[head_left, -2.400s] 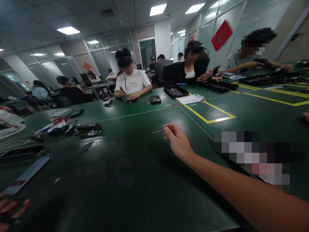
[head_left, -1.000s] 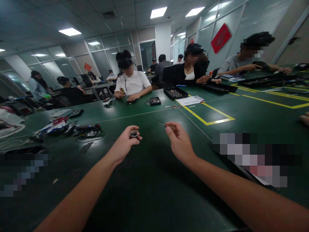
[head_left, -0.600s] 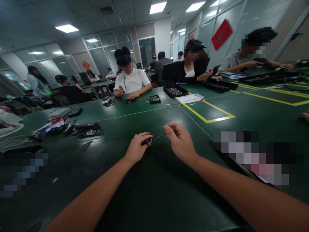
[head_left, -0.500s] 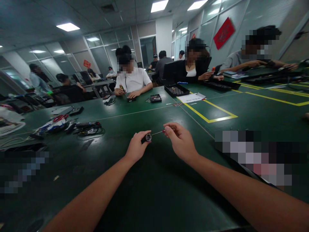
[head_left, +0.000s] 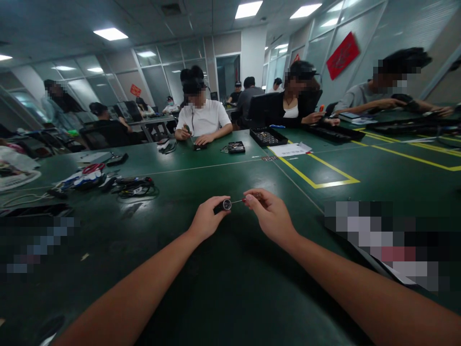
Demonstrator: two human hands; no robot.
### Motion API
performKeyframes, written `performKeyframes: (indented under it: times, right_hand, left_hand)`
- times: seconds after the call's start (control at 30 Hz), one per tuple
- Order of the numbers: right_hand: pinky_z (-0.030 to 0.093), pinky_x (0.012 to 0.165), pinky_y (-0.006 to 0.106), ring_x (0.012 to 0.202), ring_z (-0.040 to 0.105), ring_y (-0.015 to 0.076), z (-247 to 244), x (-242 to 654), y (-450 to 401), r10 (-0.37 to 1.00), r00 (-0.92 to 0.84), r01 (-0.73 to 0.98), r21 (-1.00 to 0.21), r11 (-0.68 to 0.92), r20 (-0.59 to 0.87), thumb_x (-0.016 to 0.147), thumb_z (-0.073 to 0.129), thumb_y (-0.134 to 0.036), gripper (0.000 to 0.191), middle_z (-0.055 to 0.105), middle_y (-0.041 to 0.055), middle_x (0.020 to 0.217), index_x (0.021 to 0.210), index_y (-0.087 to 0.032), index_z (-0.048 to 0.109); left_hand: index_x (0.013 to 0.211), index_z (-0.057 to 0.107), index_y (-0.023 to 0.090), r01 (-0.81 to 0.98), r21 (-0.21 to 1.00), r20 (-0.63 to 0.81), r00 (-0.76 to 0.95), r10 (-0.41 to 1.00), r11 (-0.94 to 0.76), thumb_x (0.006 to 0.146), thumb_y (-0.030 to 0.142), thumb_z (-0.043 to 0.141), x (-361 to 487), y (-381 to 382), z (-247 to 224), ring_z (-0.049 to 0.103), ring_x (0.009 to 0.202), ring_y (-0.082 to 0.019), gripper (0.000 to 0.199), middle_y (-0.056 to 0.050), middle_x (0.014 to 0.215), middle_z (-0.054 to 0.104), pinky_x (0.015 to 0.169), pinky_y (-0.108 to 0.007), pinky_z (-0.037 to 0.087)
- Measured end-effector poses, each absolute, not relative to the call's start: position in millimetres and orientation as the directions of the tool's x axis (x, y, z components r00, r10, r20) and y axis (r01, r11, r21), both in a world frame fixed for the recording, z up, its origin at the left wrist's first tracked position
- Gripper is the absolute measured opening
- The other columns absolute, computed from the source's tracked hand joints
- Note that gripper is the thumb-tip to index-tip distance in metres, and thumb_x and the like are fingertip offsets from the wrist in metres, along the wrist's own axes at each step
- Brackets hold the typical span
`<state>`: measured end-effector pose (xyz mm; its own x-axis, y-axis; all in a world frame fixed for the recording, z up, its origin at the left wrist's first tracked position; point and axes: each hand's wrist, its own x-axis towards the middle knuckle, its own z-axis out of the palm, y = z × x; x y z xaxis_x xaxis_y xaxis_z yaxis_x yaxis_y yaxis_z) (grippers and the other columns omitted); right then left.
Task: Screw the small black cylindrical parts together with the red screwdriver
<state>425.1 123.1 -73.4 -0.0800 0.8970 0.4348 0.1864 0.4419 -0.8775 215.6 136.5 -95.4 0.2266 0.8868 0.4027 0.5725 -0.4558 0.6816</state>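
My left hand (head_left: 208, 218) is closed round a small black cylinder (head_left: 226, 205) with a silvery ring at its round end, which faces me. My right hand (head_left: 272, 214) pinches a thin screwdriver (head_left: 237, 201) by its reddish handle. The metal shaft points left, and its tip is at or just beside the cylinder's right edge; whether it touches cannot be made out. Both hands are held over the green table (head_left: 223, 288), a short gap between them.
Bundled black cables (head_left: 137, 187) and a coil of red cable (head_left: 94, 168) lie at the left. Farther back are a black parts tray (head_left: 268, 137), a white paper (head_left: 291, 149) and a small black box (head_left: 236, 147). Several people sit around the tables.
The view has shifted slightly, so the scene sits lower and more to the right. The screwdriver handle and the cylinder appear a little closer together. Both hands keep their hold.
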Motion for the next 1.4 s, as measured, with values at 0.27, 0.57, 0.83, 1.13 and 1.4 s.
performKeyframes:
  times: [0.27,0.57,0.83,1.13,1.4]
  right_hand:
    - [0.053,0.075,0.036,0.081,0.069,0.0216,-72,428,122,0.899,-0.092,0.203,-0.876,0.438,0.429,0.093,0.06,-0.046,0.029,0.074,0.0058,0.089,0.102,-0.021,0.073]
    - [0.053,0.075,0.037,0.077,0.07,0.0215,-68,428,122,0.914,-0.042,0.174,-0.898,0.404,0.404,0.09,0.064,-0.046,0.029,0.075,0.0059,0.083,0.096,-0.019,0.072]
    - [0.053,0.071,0.036,0.075,0.07,0.0224,-65,429,121,0.926,0.023,0.23,-0.904,0.361,0.376,0.089,0.064,-0.051,0.035,0.075,0.0073,0.081,0.093,-0.018,0.073]
    - [0.034,0.048,0.03,0.047,0.055,0.017,-54,433,123,0.925,0.076,0.534,-0.799,0.278,0.372,0.087,0.057,-0.066,0.055,0.062,0.0028,0.051,0.064,-0.019,0.072]
    - [0.031,0.048,0.031,0.042,0.047,0.0156,-58,437,129,0.905,0.117,0.625,-0.739,0.254,0.41,0.088,0.05,-0.072,0.064,0.049,-0.0002,0.042,0.049,-0.022,0.058]
  left_hand:
    - [0.124,0.067,0.023,0.579,0.704,0.379,0.186,0.907,-0.413,0.085,0.016,0.072,218,135,-92,0.062,0.119,-0.025,0.04,-0.007,0.125,0.069,0.109,-0.044,0.046]
    - [0.127,0.067,0.025,0.546,0.727,0.375,0.191,0.907,-0.416,0.086,0.018,0.072,217,137,-97,0.061,0.122,-0.025,0.042,-0.005,0.128,0.069,0.111,-0.043,0.043]
    - [0.128,0.066,0.026,0.56,0.719,0.361,0.206,0.91,-0.412,0.087,0.021,0.071,216,136,-95,0.062,0.118,-0.025,0.041,-0.005,0.125,0.07,0.106,-0.044,0.045]
    - [0.128,0.066,0.028,0.561,0.727,0.348,0.196,0.917,-0.396,0.088,0.022,0.071,214,135,-95,0.061,0.117,-0.025,0.041,-0.005,0.124,0.069,0.105,-0.044,0.046]
    - [0.126,0.067,0.027,0.561,0.712,0.352,0.236,0.906,-0.423,0.087,0.023,0.072,216,135,-94,0.063,0.113,-0.025,0.04,-0.005,0.12,0.071,0.102,-0.042,0.046]
